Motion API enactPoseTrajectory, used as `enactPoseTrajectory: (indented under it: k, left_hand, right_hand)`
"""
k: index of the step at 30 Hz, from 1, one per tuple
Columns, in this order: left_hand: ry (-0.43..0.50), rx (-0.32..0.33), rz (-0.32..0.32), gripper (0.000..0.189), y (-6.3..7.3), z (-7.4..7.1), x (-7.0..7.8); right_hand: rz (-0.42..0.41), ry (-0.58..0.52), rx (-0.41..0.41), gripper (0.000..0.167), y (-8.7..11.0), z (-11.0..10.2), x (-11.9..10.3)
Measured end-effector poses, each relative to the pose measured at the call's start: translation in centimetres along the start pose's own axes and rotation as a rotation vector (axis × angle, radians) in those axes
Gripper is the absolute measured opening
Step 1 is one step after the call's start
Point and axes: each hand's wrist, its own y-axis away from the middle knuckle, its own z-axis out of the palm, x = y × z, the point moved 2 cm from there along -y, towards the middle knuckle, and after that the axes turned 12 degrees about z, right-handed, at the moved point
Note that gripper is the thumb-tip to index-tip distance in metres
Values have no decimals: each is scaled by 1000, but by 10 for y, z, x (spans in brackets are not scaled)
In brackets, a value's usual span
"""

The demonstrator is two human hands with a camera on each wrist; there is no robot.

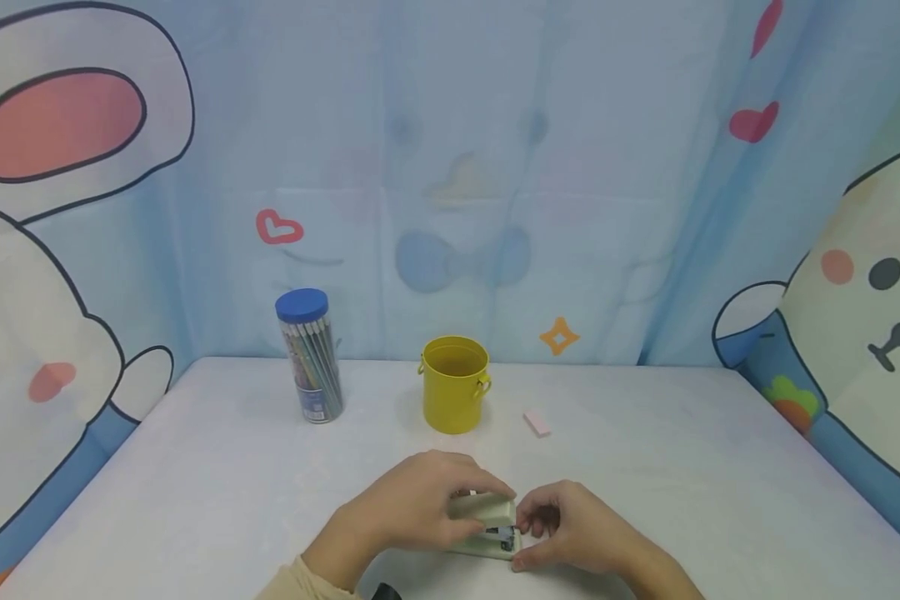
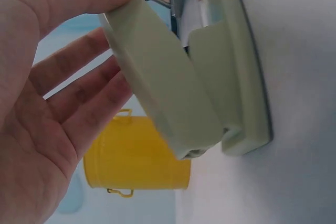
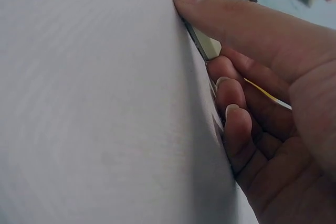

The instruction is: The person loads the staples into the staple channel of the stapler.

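A pale green stapler (image 1: pixel 487 546) lies on the white table, its top arm (image 2: pixel 157 72) lifted away from the base (image 2: pixel 241 82). My left hand (image 1: pixel 420 500) grips that top arm between thumb and fingers. At the stapler's front end, my right hand (image 1: pixel 573 529) holds the base, thumb on the near side and fingers curled at the far side. In the right wrist view the right thumb (image 3: pixel 226 17) presses on the edge of the base. Metal parts show between arm and base; whether staples lie inside cannot be told.
Behind the hands stands a yellow bucket (image 1: pixel 453 404) with small side handles. A clear tube of pencils (image 1: pixel 315 358) with a blue lid is to its left. A small pink eraser-like block (image 1: pixel 537 423) lies to its right. A printed curtain (image 1: pixel 570 208) hangs behind the table.
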Motion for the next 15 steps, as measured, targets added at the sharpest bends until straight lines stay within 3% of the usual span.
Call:
enactPoseTrajectory:
  k: [7,15]
  left_hand:
    - [7,-4,-8,46,0,10,-2]
    - [92,-3,-57,44,1,16,-7]
  right_hand:
    - [-29,-48,0,41,-1,-5,5]
    - [-102,-172,54,85,3,-14,15]
